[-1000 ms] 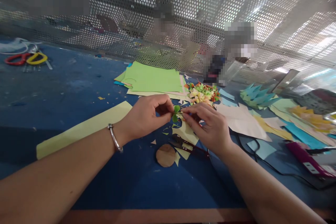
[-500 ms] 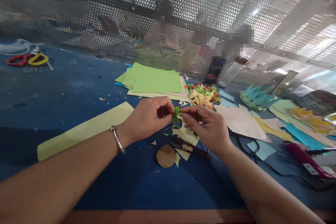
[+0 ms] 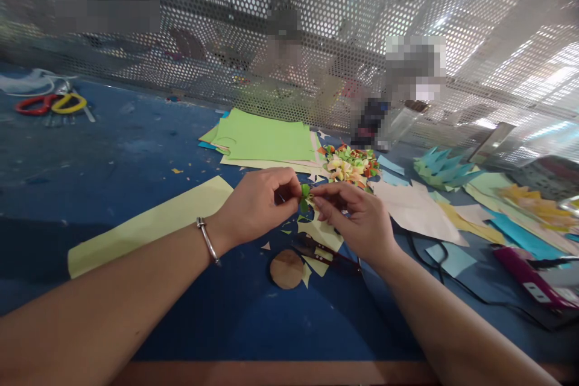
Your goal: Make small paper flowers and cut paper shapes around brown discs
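A small green paper flower (image 3: 305, 198) is pinched between my two hands above the middle of the table. My left hand (image 3: 261, 200), with a silver bangle at its wrist, grips the flower's left edge between thumb and forefinger. From the other side, my right hand (image 3: 357, 217) pinches it at thumb and fingertips. Just beyond lies a pile of paper flowers (image 3: 350, 164) in orange, green and cream. Beneath my hands are pale green paper scraps (image 3: 323, 232), dark-handled scissors (image 3: 323, 250) partly hidden, and a round brown disc (image 3: 287, 269).
Green paper sheets (image 3: 266, 137) are stacked at the back; a pale green sheet (image 3: 149, 223) lies under my left arm. Red and yellow scissors (image 3: 49, 104) sit far left. On the right are a pink sheet (image 3: 418, 211), a magenta power strip (image 3: 531, 277) and a black cable (image 3: 479, 295).
The green flower's petals look more folded in and narrower between my fingers. My left hand has shifted very slightly; my right hand stays nearly in place.
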The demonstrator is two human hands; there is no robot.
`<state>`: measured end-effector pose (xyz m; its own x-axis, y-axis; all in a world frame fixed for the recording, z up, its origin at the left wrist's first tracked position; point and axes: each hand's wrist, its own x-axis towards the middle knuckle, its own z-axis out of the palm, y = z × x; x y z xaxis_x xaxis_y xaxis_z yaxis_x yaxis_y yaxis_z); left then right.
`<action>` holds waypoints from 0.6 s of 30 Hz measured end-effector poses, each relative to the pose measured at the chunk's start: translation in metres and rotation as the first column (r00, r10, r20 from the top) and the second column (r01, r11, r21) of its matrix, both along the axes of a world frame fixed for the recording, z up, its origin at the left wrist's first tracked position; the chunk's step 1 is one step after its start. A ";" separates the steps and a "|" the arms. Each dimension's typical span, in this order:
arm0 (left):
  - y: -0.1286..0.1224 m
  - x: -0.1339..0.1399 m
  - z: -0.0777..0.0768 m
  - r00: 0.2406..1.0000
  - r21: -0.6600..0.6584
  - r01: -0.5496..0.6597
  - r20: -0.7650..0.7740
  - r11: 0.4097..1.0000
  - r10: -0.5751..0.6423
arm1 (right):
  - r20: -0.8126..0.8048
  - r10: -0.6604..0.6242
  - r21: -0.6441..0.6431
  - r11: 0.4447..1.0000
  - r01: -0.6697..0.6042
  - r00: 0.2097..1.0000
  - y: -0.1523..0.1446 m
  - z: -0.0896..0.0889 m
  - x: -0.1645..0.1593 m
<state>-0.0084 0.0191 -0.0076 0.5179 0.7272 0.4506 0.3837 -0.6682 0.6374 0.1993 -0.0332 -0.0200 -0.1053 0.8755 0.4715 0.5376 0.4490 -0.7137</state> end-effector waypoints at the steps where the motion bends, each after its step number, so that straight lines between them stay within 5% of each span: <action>1: 0.000 0.000 0.000 1.000 -0.002 -0.006 0.004 1.000 0.006 | -0.011 -0.002 0.000 1.000 0.002 1.000 0.000 0.000 0.000; 10: 0.001 -0.001 0.000 0.985 -0.051 -0.057 0.159 0.997 0.064 | -0.092 -0.016 -0.007 1.000 0.015 0.996 0.001 -0.002 0.001; 18: 0.001 -0.001 -0.003 0.976 -0.157 0.062 0.217 0.986 -0.027 | -0.107 0.009 0.017 1.000 -0.007 0.994 0.000 -0.001 0.001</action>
